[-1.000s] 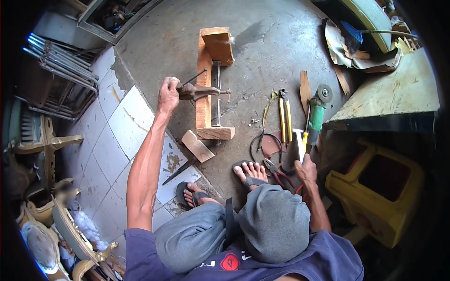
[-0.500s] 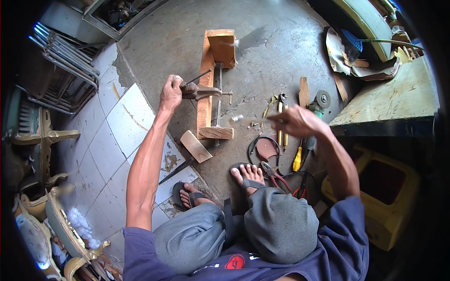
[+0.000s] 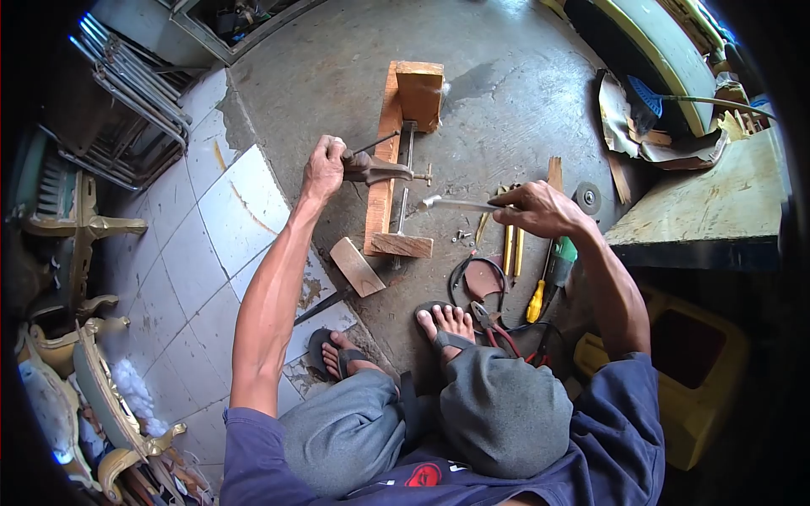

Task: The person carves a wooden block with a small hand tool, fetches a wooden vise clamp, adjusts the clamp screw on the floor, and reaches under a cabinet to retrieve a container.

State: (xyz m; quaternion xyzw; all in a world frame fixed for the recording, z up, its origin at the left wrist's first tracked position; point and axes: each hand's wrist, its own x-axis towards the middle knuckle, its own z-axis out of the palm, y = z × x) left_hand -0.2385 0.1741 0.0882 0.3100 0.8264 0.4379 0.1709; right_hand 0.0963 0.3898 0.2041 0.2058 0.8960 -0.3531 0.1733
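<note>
The left hand's fingers wrap the end of a dark metal clamp across the brown wooden frame on the grey concrete floor. The right hand's fingers grip a slim silvery tool near it.

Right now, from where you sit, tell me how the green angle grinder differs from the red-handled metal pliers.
The green angle grinder is bulkier; the red-handled metal pliers are slimmer.
The grinder carries a round grey disc; the pliers end in gripping jaws.
The grinder is partly hidden by the right forearm; the pliers' head shows uncovered beside the sandalled foot.
Both lie on the concrete floor.
</note>
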